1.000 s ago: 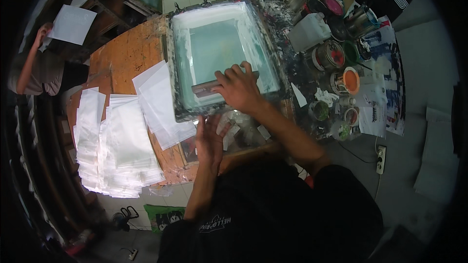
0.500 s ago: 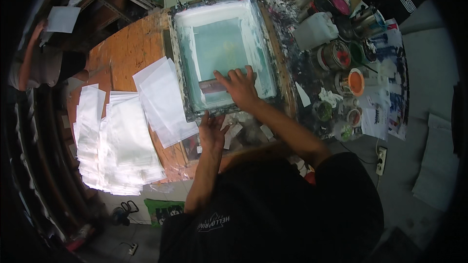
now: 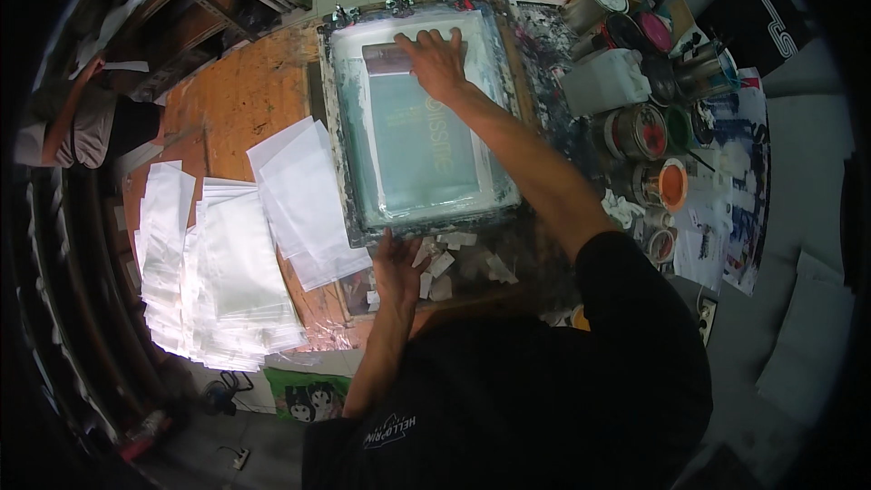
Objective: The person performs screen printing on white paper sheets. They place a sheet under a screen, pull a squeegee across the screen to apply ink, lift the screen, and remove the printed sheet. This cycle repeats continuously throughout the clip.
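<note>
A screen printing frame [image 3: 348, 183] with pale green mesh and light lettering lies in front of me. My right hand [image 3: 437, 65] grips a squeegee [image 3: 385, 59] at the far end of the mesh, fingers over its top. The squeegee lies crosswise on the mesh, partly covered by the hand. My left hand [image 3: 397, 270] is at the near edge of the frame, fingertips against the rim and thumb apart; part of its grip is hidden. To the left, two white sheets [image 3: 304, 200] overlap on the wooden table, partly beside the frame.
Stacks of white sheets [image 3: 240, 263] cover the table's left part. Metal clamps [image 3: 399, 4] hold the frame's far end. Paint cans [image 3: 635, 132] and a white jug [image 3: 603, 82] crowd the right side. Paper scraps [image 3: 442, 263] lie near my left hand. Another person [image 3: 77, 127] stands far left.
My right hand has pushed the squeegee from the near part of the mesh to its far end, uncovering the lettering. My left hand stays at the near edge. The other person's sheet has tilted.
</note>
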A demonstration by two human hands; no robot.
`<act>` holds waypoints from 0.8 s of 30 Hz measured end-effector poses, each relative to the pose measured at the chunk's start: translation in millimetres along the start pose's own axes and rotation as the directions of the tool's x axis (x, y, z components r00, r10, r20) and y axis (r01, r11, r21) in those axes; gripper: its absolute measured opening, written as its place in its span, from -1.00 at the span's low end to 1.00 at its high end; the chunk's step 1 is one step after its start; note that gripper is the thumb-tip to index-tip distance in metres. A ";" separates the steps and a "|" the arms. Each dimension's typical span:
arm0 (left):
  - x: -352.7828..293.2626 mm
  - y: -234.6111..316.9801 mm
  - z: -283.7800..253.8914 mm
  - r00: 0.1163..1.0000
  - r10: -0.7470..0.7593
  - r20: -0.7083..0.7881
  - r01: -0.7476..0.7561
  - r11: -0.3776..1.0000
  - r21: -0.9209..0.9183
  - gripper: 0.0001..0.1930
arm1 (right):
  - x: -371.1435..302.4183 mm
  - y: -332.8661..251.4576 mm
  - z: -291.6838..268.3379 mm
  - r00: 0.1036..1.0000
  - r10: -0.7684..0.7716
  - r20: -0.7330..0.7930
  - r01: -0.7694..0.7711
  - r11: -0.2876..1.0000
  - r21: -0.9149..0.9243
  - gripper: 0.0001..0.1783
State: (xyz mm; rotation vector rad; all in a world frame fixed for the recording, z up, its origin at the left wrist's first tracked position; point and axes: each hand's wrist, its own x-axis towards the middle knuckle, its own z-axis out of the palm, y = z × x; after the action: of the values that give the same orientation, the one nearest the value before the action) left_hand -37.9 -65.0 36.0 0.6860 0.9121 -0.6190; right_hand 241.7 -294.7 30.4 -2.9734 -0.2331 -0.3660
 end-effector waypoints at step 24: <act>71.2 163.0 124.4 0.459 0.813 0.358 -0.879 0.358 0.314 -0.71 | -16.6 -76.0 -300.9 0.943 -0.190 -0.274 0.227 0.968 0.110 -0.55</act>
State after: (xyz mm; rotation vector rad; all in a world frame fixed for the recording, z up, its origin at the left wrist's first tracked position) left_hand 176.1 -69.4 71.9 1.4129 0.1316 0.1119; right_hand 143.8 -268.9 324.3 -2.7301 -0.5231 -0.7284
